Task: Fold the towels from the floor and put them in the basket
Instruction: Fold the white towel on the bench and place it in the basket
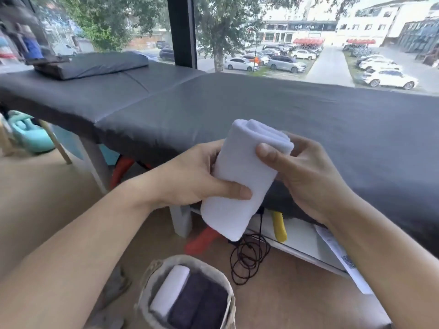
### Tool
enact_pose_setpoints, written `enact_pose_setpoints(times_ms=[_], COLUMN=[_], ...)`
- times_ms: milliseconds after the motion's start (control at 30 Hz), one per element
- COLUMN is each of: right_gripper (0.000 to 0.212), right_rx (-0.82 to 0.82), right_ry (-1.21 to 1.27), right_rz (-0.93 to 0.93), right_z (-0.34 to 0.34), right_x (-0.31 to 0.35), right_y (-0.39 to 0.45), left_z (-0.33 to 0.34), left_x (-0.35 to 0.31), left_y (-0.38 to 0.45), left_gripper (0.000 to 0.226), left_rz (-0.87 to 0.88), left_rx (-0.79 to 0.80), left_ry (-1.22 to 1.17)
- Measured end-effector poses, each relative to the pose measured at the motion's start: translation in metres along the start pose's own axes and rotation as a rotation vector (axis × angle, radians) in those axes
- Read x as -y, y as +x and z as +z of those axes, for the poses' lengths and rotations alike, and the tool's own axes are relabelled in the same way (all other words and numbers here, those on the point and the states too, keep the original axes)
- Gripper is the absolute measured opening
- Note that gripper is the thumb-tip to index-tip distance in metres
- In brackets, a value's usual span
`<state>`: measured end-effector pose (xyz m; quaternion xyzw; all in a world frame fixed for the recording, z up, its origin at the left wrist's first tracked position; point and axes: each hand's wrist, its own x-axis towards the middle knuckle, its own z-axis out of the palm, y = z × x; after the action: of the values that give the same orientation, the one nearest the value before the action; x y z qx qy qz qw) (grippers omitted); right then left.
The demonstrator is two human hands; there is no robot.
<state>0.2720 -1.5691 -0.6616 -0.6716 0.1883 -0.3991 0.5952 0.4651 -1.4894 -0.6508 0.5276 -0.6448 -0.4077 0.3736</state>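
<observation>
Towel roll (240,176) between both hands' fingers (266,154), seemingly.

A black padded tabletop (213,110) runs across the view in front of the window, a seam dividing its cushions. On its far left end lies a dark pillow (95,64), with a blurred flat object (47,60) resting on the pillow's left edge. Below, the tan floor (297,293) carries a round basket (152,279) holding a white towel (169,289) beside dark towels (202,302). A coiled black cord (249,257) lies just right of the basket, near a white sheet of paper (342,260).
</observation>
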Motion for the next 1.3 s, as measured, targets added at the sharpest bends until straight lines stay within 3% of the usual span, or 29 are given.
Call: enact_pose_setpoints(times_ms=[67,200,367,467,700,933,1100,1300], right_gripper=[0.037,0.035,0.077,0.06,0.045,0.045,0.041,0.042], right_rx=[0.056,0.218,0.444,0.625,0.57,0.423,0.149,-0.122], right_ry=[-0.12,-0.386,-0.356,-0.398,-0.464,-0.599,-0.232,0.134], right_rz=[0.011,0.091,0.356,0.497,0.616,0.77,1.123,1.334], right_z=[0.02,0.06,0.086,0.094,0.116,0.15,0.168,0.189], right_x=[-0.006,-0.03,-0.086,-0.116,-0.16,-0.231,-0.331,-0.407], right_y=[-0.001,-0.003,-0.002,-0.007,0.002,0.024,-0.006,-0.049], left_z=[-0.004,-0.019,-0.03,-0.034,-0.038,-0.049,-0.061,-0.061], left_x=[0.011,0.04,0.092,0.124,0.174,0.208,0.22,0.234], left_y=[-0.021,-0.057,-0.084,-0.092,-0.094,-0.083,-0.08,-0.073], left_gripper=[0.063,0.053,0.054,0.047,0.036,0.066,0.066,0.066], left_rz=[-0.041,-0.135,-0.327,-0.412,-0.504,-0.578,-0.596,-0.604], left_rx=[-0.019,-0.201,-0.23,-0.247,-0.289,-0.434,-0.48,-0.407], left_ry=[0.023,0.091,0.072,0.016,-0.019,0.14,0.12,0.163])
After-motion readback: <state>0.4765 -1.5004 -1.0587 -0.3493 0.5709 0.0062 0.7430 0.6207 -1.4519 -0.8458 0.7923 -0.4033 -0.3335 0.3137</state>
